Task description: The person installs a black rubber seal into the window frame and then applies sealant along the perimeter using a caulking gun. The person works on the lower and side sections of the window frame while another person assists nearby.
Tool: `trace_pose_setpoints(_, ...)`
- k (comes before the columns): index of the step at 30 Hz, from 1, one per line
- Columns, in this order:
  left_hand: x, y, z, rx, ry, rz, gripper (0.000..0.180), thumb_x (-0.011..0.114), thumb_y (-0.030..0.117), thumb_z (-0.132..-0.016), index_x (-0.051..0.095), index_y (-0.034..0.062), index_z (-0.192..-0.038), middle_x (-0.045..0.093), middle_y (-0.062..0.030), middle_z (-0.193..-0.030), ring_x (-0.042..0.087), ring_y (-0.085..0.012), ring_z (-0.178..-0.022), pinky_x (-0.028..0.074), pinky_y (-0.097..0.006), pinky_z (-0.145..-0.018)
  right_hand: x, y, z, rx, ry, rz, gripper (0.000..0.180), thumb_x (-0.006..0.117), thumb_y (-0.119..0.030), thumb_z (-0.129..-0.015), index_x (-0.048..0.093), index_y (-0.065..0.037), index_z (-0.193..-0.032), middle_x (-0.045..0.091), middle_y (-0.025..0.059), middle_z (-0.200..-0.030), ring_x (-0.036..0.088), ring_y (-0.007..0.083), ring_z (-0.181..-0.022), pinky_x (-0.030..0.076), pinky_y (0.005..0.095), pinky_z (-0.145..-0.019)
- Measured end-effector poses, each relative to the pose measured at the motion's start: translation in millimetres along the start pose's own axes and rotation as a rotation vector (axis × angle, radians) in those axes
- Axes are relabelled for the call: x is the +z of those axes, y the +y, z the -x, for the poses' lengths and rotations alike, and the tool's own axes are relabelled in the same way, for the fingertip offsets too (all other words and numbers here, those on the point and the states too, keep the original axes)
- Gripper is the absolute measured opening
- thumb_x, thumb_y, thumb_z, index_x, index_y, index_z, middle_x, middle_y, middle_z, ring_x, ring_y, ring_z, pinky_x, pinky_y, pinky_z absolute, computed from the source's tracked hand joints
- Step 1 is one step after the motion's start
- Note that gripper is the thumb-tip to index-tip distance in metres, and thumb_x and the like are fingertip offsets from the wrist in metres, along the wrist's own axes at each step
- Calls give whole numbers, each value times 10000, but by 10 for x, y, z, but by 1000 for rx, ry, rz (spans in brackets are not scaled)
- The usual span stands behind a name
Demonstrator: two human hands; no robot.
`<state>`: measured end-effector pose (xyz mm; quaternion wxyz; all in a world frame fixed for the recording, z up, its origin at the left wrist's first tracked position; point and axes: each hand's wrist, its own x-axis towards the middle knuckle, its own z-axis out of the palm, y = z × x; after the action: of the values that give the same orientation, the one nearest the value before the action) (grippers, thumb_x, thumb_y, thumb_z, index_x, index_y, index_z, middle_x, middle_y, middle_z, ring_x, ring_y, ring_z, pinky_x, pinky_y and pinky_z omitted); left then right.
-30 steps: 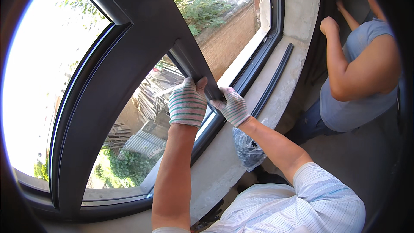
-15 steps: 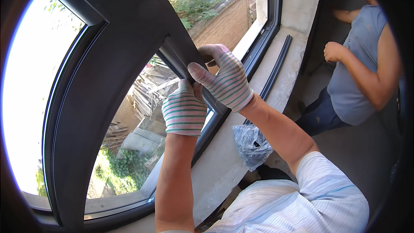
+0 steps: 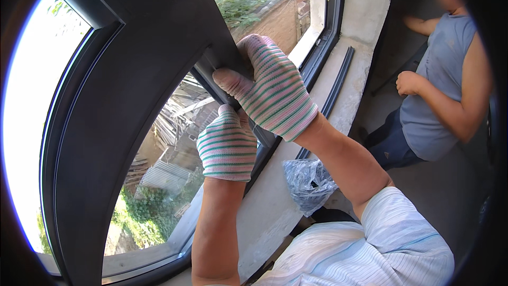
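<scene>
Black window frame (image 3: 159, 32): broad, smooth, faintly shiny (gloved hands (image 3: 278, 87) against it).

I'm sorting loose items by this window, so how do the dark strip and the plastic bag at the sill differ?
Shape: the dark strip is long and narrow, while the plastic bag is a short, crumpled bundle.
Surface: the strip is dark and opaque; the bag is shiny and partly see-through.
Position: the strip lies lengthwise along the pale sill; the bag sits at its inner edge.
Shared: both are beside the window.
</scene>
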<state>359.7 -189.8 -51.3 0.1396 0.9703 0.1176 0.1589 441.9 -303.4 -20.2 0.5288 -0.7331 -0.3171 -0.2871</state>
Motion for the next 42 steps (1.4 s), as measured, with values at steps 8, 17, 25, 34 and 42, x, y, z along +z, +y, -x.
trace_pose_setpoints(8, -10, 19, 7, 66, 40, -50, 212, 572, 257, -1005, 593, 47, -1025, 713, -187, -826, 705, -389, -786, 556, -478, -681, 125, 16, 40, -62, 116, 101, 466, 724, -446, -925, 618, -3, -1024, 623, 205, -909, 649, 371, -855, 536, 445, -765)
trace_pose_setpoints(17, -44, 7, 11, -18, 101, -21, 288, 579, 335, -1020, 655, 65, -957, 700, -214, -790, 689, -431, -775, 543, -500, -671, 134, 205, 357, 73, 17, -227, 258, 613, -251, -1016, 610, -16, -1122, 626, 208, -1032, 639, 380, -940, 529, 436, -846)
trace_pose_setpoints(25, 54, -43, -29, 40, 176, -28, 362, 620, 414, -1002, 693, 73, -905, 706, -196, -801, 696, -408, -784, 546, -457, -666, 608, 1159, 1899, 350, -125, -80, 456, 767, -285, -899, 599, -20, -1229, 602, 200, -1102, 633, 355, -991, 532, 439, -910)
trace_pose_setpoints(34, 109, -55, 24, 9, 216, 9, 416, 613, 502, -984, 709, 104, -909, 705, -185, -789, 697, -408, -792, 547, -473, -684, 811, 1410, 2156, 306, -107, 51, 477, 740, -390, -889, 605, -24, -1163, 613, 212, -1070, 621, 405, -991, 522, 467, -899)
trace_pose_setpoints(42, 99, -57, 32, 34, 199, -56, 469, 563, 529, -996, 660, 76, -923, 705, -211, -794, 689, -437, -802, 545, -513, -691, 448, 908, 2075, 281, -222, 286, 449, 715, -250, -899, 563, -2, -1242, 616, 220, -1089, 627, 402, -1007, 529, 474, -922)
